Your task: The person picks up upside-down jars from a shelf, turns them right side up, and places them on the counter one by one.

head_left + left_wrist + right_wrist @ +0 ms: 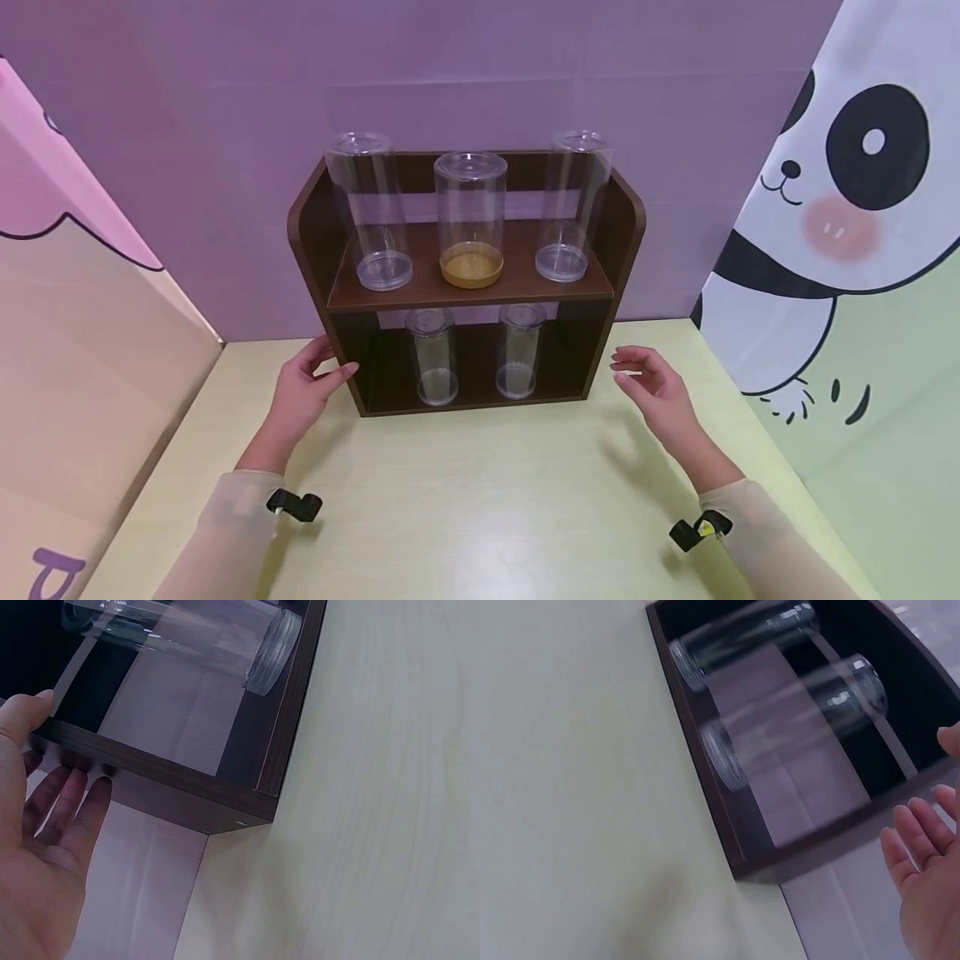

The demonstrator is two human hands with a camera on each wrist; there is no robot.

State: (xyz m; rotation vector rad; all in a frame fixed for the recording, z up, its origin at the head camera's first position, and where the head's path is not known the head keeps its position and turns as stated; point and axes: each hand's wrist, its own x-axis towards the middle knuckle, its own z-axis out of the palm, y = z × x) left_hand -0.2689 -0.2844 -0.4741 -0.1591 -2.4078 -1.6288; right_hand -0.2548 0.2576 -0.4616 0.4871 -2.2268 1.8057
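A dark brown two-tier shelf (465,298) stands on the table against the purple backdrop. My left hand (306,385) grips its left side panel, thumb at the front edge and fingers against the outer face, as the left wrist view (45,832) also shows. On the right, my right hand (654,392) is held a little away from the right panel, fingers loosely bent, with nothing in it. The upper tier carries a clear jar (372,212) at left, a jar with an amber bottom (471,262) in the middle and another clear jar (573,208) at right.
Two smaller clear jars, one at left (435,358) and one at right (519,354), stand on the lower tier. The pale wooden table (480,500) extends in front of the shelf. Printed panels, one with a panda (840,192), flank the table.
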